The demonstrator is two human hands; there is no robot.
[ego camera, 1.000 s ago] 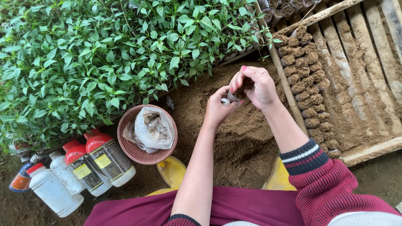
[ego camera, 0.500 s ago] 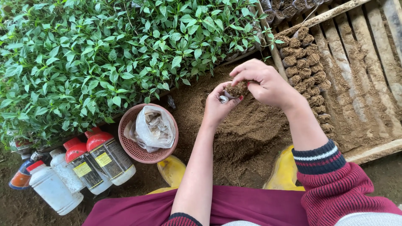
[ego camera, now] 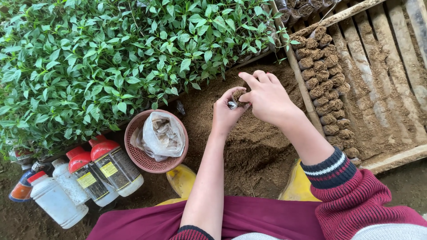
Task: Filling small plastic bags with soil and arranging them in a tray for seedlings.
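My left hand [ego camera: 224,113] grips a small soil-filled plastic pot [ego camera: 238,97] above a heap of brown soil [ego camera: 249,142]. My right hand [ego camera: 267,98] covers the pot from the right, its fingertips pressed onto the soil at the pot's top. Both hands meet just in front of a dense bed of green seedlings [ego camera: 111,58]. Most of the pot is hidden by my fingers.
A pink basket [ego camera: 135,153] with a crumpled plastic bag [ego camera: 162,133] sits left of the soil. Several bottles [ego camera: 89,175] with red or white caps stand at the lower left. A wooden slatted tray [ego camera: 391,75] on the right holds rows of filled soil pots [ego camera: 324,75]. Yellow boots [ego camera: 182,180] show below.
My right hand has lowered from above the pot and closed over its top, shifting slightly right. My left hand stays in about the same place, still gripping the pot.
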